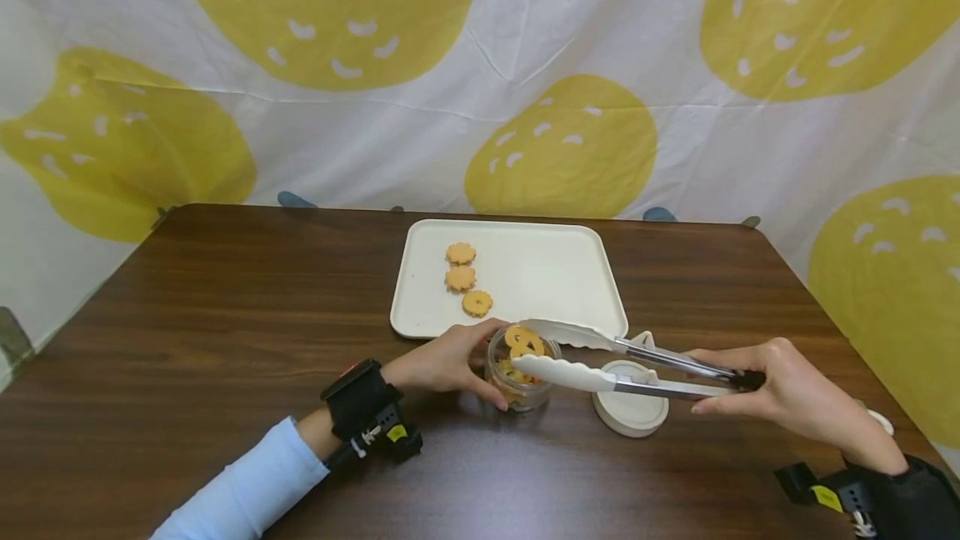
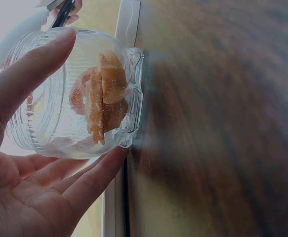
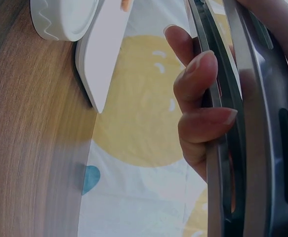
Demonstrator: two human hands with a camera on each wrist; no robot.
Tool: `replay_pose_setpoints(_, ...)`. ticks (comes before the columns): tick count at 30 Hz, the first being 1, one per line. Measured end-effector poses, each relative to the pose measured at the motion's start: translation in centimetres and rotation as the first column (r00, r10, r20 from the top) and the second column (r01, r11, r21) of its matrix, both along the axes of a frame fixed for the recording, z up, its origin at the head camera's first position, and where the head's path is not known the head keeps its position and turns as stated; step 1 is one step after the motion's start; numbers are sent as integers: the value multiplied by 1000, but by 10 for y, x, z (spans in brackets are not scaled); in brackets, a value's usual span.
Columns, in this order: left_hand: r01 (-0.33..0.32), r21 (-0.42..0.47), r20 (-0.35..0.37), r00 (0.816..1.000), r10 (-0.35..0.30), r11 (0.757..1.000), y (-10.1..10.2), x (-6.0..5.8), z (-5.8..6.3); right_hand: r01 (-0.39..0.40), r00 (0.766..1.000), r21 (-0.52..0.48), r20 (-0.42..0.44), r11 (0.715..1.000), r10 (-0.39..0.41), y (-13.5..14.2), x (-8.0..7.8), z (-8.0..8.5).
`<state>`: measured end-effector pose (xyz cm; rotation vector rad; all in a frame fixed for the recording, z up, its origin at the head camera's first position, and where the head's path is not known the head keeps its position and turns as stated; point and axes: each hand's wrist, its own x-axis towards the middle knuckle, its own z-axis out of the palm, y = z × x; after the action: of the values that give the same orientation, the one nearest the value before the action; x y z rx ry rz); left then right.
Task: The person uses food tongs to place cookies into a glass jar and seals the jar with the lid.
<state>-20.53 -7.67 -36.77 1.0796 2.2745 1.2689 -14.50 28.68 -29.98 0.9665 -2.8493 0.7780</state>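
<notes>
A clear glass jar (image 1: pixel 529 400) stands on the table, and my left hand (image 1: pixel 446 361) grips its side, thumb on one side and fingers on the other. Cookies (image 2: pixel 102 98) lie in the bottom of the jar in the left wrist view. A pretzel-shaped cookie (image 1: pixel 525 341) shows at the jar's mouth in the head view. My right hand (image 1: pixel 791 390) holds metal tongs (image 1: pixel 652 387) with white scalloped tips. The tongs' arms are spread, and both tips overlap the jar's mouth from the right, with no cookie between them.
Behind the jar lies a white tray (image 1: pixel 547 265) with three flower-shaped cookies (image 1: pixel 461 278) in a column on its left half. A white round lid (image 1: pixel 633 417) rests right of the jar, below the tongs. A patterned cloth (image 1: pixel 360 140) hangs behind the table.
</notes>
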Motion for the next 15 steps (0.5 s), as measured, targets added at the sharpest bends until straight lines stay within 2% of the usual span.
replay_pose_setpoints(15,7,-2,-24,1000,-7,1000,-1,-1,-1,-9,1000,-49,26,999,10,1,-2,-4)
